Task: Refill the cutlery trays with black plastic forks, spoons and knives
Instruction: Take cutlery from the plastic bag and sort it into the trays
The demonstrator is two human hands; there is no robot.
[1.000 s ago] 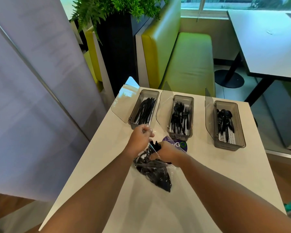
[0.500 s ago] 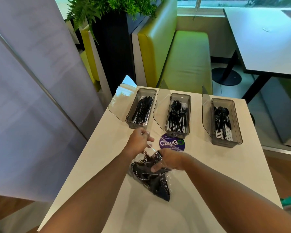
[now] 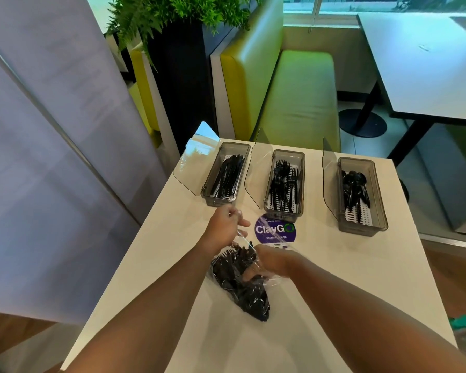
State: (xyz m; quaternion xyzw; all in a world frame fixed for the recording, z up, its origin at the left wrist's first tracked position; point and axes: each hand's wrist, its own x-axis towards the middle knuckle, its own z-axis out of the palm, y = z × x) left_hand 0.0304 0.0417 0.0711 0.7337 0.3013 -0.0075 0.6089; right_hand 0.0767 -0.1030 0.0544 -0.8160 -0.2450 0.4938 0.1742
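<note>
Bright daylight enters from the glazed window (image 3: 388,4) at top, casting a cool tint. Glare on the clear hinged lid of the left cutlery tray (image 3: 197,157). Soft shadows on the white worktop (image 3: 347,278). Wide-angle bowing at edges; near forearms (image 3: 145,319) slightly soft.

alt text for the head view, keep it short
A person's left hand pinches open a clear bag of black cutlery on a white table while the right hand reaches into it. Beyond them stand a knife tray on the left, a fork tray in the middle and a spoon tray on the right, lids open.
</note>
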